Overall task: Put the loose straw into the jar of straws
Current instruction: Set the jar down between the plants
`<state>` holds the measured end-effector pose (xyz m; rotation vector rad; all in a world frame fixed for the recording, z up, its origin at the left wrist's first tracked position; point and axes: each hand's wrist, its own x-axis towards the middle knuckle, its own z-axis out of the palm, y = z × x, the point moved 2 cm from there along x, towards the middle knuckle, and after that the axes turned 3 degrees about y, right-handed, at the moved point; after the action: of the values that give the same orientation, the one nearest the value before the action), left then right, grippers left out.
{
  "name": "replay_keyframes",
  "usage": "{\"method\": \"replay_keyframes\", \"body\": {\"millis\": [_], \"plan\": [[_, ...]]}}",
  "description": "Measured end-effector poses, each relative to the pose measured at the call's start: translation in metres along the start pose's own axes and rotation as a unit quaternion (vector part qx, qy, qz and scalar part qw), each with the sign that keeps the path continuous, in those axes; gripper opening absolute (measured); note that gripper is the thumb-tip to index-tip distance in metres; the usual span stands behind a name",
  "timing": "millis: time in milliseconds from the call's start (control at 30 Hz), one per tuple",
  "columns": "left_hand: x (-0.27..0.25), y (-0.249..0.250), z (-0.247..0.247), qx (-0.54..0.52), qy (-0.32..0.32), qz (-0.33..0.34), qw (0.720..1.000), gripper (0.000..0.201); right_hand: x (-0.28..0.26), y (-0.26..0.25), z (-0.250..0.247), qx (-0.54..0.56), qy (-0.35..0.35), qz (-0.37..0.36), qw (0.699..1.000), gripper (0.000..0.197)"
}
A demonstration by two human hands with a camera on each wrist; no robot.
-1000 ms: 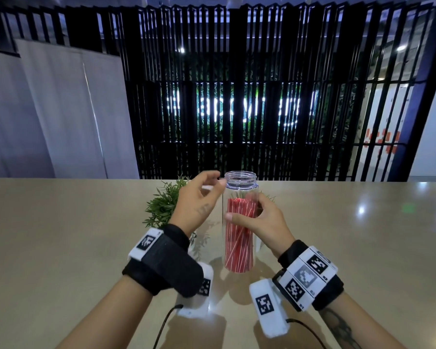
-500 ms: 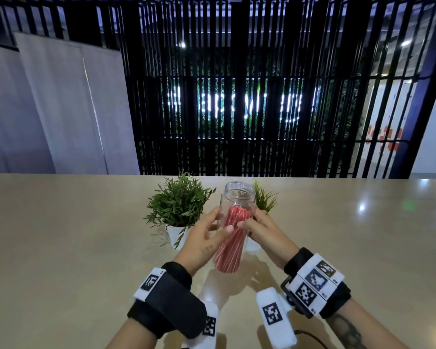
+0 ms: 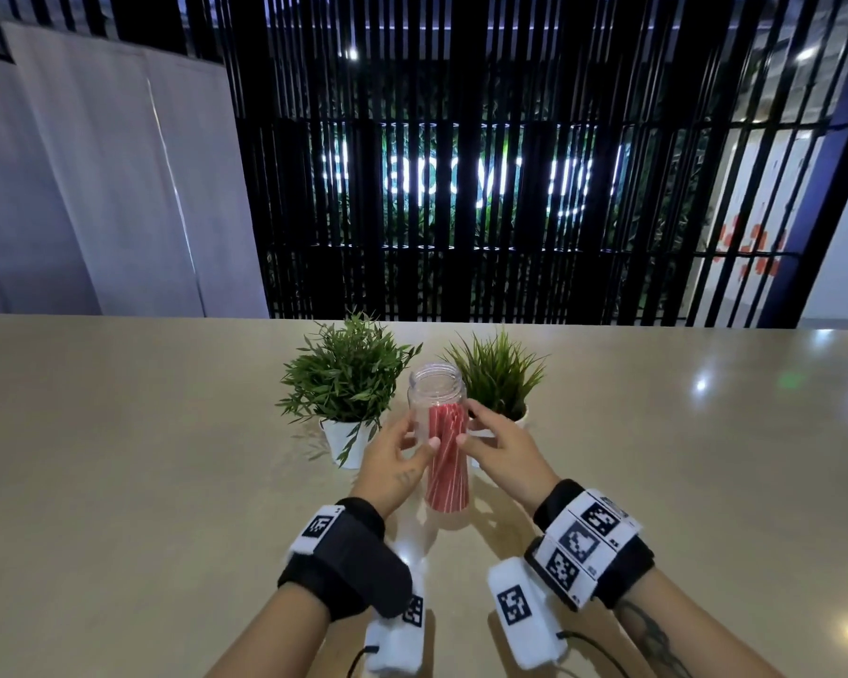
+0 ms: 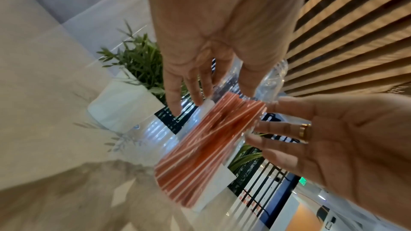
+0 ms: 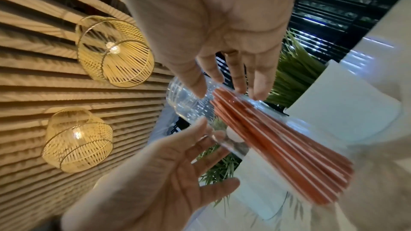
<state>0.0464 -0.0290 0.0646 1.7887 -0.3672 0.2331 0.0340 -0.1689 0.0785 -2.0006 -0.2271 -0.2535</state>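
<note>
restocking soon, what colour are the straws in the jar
Red with thin white stripes, the straws in the clear jar; clearest in the head view.

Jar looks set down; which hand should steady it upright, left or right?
Left. The left hand has its thumb and fingers on both sides of the jar; the right hand only touches one side.

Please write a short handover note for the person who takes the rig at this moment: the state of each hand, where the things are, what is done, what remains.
Left hand: open, straight fingers touching the left side of the jar.
Right hand: open, fingertips at the jar's right side, holding nothing.
The jar stands on the table in front of two potted plants, its mouth open, no lid on it.
The red straws are all inside; no loose straw shows on the table or in a hand.
Done: the straw seems to be in.
Left: take both hands away; confirm no straw remains outside.
</note>
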Motion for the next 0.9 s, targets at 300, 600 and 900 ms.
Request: {"method": "replay_keyframes", "body": {"millis": [300, 600, 900], "plan": [[0.043, -0.051, 0.003, 0.002, -0.023, -0.064, 0.998, 0.042, 0.034, 0.036, 0.028, 0.046, 0.005, 0.075, 0.996, 0.04], [0.046, -0.07, -0.001, -0.004, -0.056, -0.076, 0.996, 0.045, 0.041, 0.06, 0.034, 0.043, -0.005, 0.064, 0.997, 0.047], [0.05, -0.086, 0.006, -0.045, -0.05, -0.091, 0.994, 0.032, 0.043, 0.066, 0.035, 0.021, -0.03, 0.073, 0.997, 0.048]]}}
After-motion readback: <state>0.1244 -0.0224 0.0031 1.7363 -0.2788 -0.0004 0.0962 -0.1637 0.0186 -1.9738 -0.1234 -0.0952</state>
